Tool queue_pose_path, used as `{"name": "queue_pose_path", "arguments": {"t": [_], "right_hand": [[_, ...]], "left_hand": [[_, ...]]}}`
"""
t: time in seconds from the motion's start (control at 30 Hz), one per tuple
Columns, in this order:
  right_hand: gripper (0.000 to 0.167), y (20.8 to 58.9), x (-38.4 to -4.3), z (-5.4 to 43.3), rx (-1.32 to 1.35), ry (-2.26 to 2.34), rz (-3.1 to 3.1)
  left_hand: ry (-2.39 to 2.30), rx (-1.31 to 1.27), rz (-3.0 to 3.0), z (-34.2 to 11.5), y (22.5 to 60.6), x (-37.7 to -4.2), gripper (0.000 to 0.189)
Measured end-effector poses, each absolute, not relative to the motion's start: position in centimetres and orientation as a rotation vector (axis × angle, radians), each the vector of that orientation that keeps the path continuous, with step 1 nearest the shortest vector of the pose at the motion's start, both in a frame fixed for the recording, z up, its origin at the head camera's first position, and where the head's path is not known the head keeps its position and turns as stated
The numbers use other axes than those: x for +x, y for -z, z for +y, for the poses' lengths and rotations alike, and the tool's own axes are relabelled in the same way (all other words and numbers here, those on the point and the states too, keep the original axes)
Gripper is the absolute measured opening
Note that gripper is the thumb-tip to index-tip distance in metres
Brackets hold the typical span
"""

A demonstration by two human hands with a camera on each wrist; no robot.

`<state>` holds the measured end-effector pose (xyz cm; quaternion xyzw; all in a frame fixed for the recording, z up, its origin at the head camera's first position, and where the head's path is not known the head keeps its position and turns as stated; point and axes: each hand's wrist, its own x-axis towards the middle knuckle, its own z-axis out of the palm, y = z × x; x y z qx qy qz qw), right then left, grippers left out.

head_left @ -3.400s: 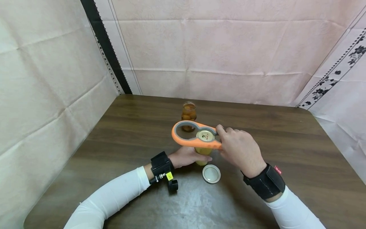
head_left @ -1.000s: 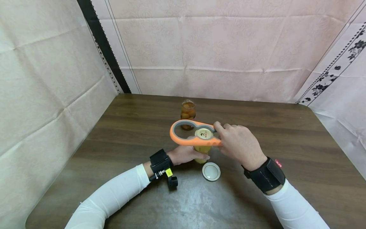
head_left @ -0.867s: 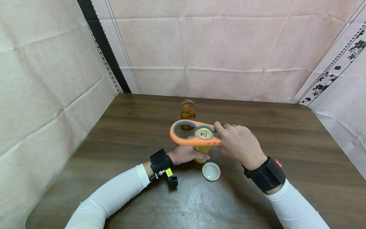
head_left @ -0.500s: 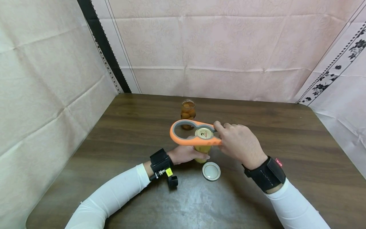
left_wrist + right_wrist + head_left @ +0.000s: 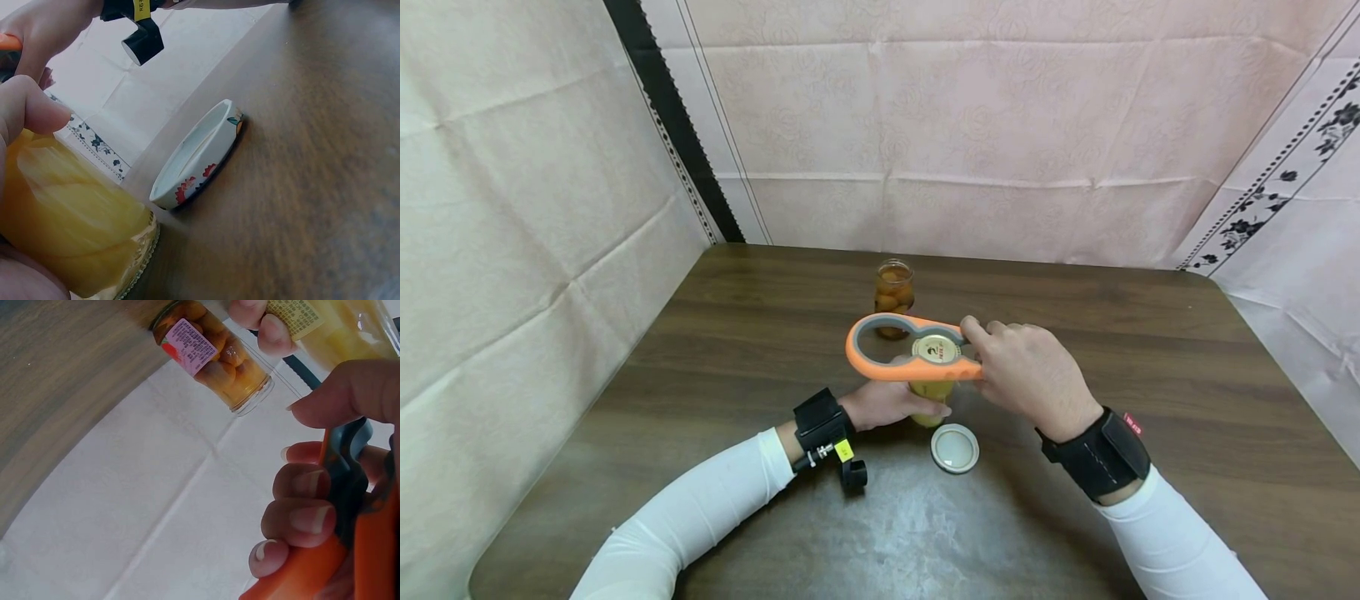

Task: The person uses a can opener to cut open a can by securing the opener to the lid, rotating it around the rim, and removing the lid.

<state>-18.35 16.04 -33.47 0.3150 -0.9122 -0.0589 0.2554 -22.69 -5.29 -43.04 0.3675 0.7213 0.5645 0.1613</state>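
My left hand (image 5: pixel 883 406) grips a glass jar of yellow fruit (image 5: pixel 931 390) around its side, thumb across the front. Its round printed lid (image 5: pixel 936 349) sits inside the narrower loop of an orange and grey jar opener (image 5: pixel 917 370). My right hand (image 5: pixel 1033 371) holds the opener by its handles, fingers wrapped round them in the right wrist view. The opener's wider loop points left. In the left wrist view, the yellow jar's base (image 5: pixel 140 256) is low near the wooden surface, and the thumb (image 5: pixel 47 115) presses its upper side.
A loose white lid (image 5: pixel 955 448) lies inside up, just in front of the held jar. Behind the opener stands a lidless jar of brown round fruit (image 5: pixel 894 287), partly covered by it. The wooden table (image 5: pixel 700 375) backs onto cloth-covered walls (image 5: pixel 1000 125).
The head view has shifted slightly since the oldest frame. Both hands keep the same holds, and the opener stays around the lid with almost no movement.
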Motion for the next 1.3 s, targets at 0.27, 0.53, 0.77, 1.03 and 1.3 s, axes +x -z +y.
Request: {"name": "queue_pose_path", "arguments": {"t": [0.27, 0.53, 0.77, 1.03, 1.3], "right_hand": [[0.057, 33.42, -18.5, 16.1, 0.86, 0.153, -2.48], [0.058, 33.44, -18.59, 16.19, 0.864, 0.153, -2.473], [0.057, 33.49, -18.63, 16.18, 0.865, 0.141, -2.469], [0.054, 33.6, -18.85, 16.2, 0.873, 0.132, -2.445], [0.05, 33.77, -19.04, 16.19, 0.879, 0.133, -2.404]], "left_hand": [[-1.605, 1.123, 2.062, -5.18, 42.79, -22.85, 0.065], [-1.617, 1.166, 2.028, -5.09, 42.94, -22.98, 0.067], [-1.596, 1.161, 2.077, -5.11, 42.85, -22.81, 0.07], [-1.606, 1.149, 2.073, -5.09, 42.82, -22.78, 0.073], [-1.631, 1.151, 2.059, -5.08, 43.06, -22.81, 0.076]]}}
